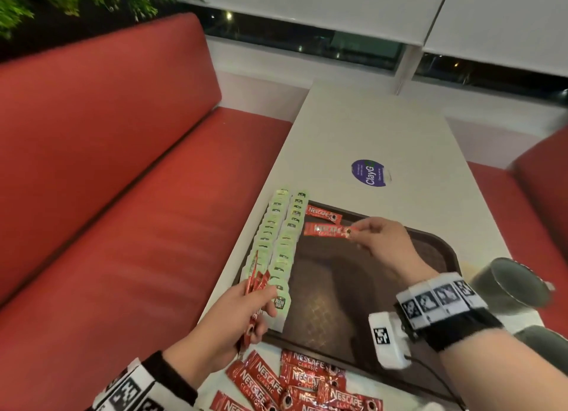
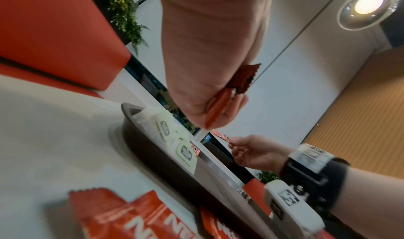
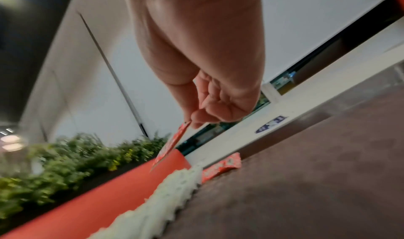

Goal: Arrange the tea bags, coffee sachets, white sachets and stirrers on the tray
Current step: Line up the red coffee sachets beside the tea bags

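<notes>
A dark brown tray (image 1: 344,291) lies on the white table. Two overlapping rows of green tea bags (image 1: 278,244) run along the tray's left side. One red coffee sachet (image 1: 324,214) lies flat at the tray's far left corner. My right hand (image 1: 381,241) pinches a second red coffee sachet (image 1: 330,230) by its end, just above the tray and below the first one. My left hand (image 1: 246,309) grips a bunch of red coffee sachets (image 1: 256,283) at the tray's near left corner. A loose pile of red coffee sachets (image 1: 301,380) lies on the table before the tray.
Two metal cups (image 1: 511,284) stand right of the tray near my right wrist. A purple round sticker (image 1: 370,172) marks the table beyond the tray. Red sofa seats (image 1: 123,195) flank the table on both sides.
</notes>
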Demonstrator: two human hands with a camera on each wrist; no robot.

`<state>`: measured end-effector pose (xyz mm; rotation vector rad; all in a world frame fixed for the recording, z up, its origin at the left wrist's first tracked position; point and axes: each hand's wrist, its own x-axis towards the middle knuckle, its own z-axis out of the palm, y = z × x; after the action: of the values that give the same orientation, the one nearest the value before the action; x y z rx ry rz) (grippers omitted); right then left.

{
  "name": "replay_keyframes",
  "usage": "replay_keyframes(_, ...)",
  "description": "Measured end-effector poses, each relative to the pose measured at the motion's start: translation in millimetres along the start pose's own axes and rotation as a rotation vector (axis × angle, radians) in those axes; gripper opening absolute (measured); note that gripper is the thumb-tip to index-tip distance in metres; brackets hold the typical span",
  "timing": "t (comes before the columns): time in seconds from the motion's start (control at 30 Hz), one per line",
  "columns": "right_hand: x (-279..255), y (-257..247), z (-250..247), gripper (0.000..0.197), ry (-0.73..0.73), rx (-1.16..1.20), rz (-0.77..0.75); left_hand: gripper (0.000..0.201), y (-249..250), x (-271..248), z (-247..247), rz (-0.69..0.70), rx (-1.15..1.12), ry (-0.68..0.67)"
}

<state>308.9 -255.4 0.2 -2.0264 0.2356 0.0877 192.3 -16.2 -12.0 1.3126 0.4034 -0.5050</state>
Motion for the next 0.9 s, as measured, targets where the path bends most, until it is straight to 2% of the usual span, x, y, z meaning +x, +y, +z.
replay_keyframes(0.13,45.0,18.4,15.1,0.015,0.148,-0.032,0.099,0.018,-5.6,-2.1,-0.8,-0.029,-0.01,-0.027)
replay_keyframes(0.23,65.4,28.7,28.7,0.022,0.18,-0.09,0.156,0.022,-9.4,-0.3,-6.7,-0.037,-0.025,-0.006)
replay_keyframes(0.4,88.3,34.2,44.6,0.024,0.168,-0.229,0.162,0.02,-12.9,0.4,-15.0,-0.036,-0.029,0.007)
replay_keyframes(0.53,98.3,30.2,46.3,0.005,0.158,-0.353,0.161,0.025,-14.8,1.4,-18.6,-0.023,0.004,0.006)
replay_keyframes(0.67,95.6,24.2,41.6,0.024,0.103,-0.527,0.173,0.024,-13.0,1.6,-15.8,-0.026,-0.031,0.012)
replay_keyframes(0.73,87.4,14.8,37.6,0.028,0.121,-0.594,0.136,0.028,-10.7,2.5,-15.6,-0.045,-0.09,-0.002)
replay_keyframes(0.8,73.3,0.3,36.4,0.022,0.14,-0.498,0.043,0.03,-6.7,2.2,-15.9,-0.065,-0.168,-0.052)
replay_keyframes(0.83,62.1,-9.3,37.7,0.018,0.12,-0.402,-0.027,0.031,-3.9,1.9,-15.7,-0.071,-0.212,-0.09)
replay_keyframes(0.9,26.8,-33.8,41.2,0.011,-0.016,-0.272,-0.188,0.034,2.2,-0.4,-14.0,-0.078,-0.291,-0.176)
